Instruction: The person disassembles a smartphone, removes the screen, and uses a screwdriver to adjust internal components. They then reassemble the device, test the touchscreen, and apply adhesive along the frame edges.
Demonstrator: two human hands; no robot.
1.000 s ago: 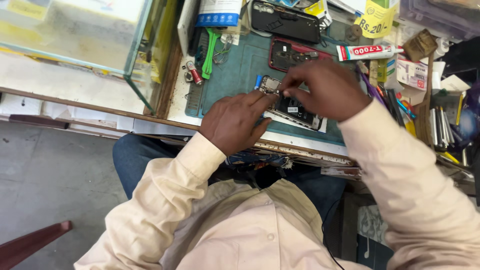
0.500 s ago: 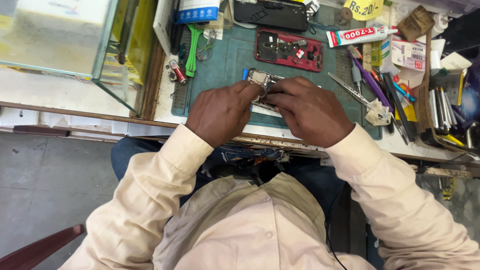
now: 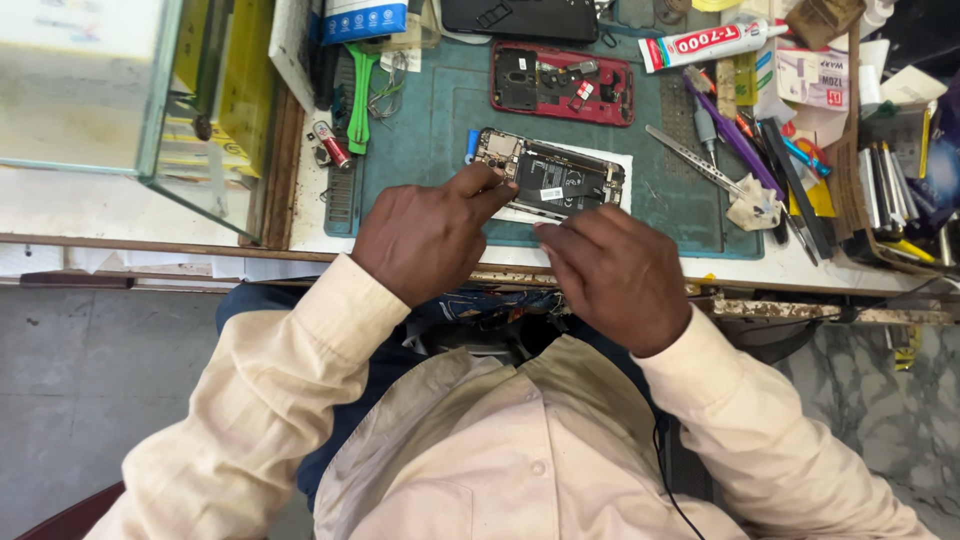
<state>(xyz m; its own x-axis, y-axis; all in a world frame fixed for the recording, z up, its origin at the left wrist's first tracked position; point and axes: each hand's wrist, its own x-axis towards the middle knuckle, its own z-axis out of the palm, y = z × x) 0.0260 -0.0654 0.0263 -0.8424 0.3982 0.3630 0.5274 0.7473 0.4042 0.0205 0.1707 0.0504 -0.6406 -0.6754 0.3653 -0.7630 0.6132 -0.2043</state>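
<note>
Right now both hands, left hand (image 3: 428, 240) and right hand (image 3: 618, 275), touch the opened phone (image 3: 553, 180)

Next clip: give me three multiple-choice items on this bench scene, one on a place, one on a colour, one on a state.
1. Where does the red phone shell lie relative to the opened phone?
A. farther from the person
B. nearer the person
C. off the mat

2. What colour is the work mat?
A. orange
B. teal
C. white

3. How is the opened phone?
A. back cover on
B. screen lit
C. back off, insides showing

Answers: 1 A, the shell sits toward the far edge of the mat; 2 B, its bare surface is teal; 3 C, board and parts show, with the left hand and right hand at its near edge.
</note>
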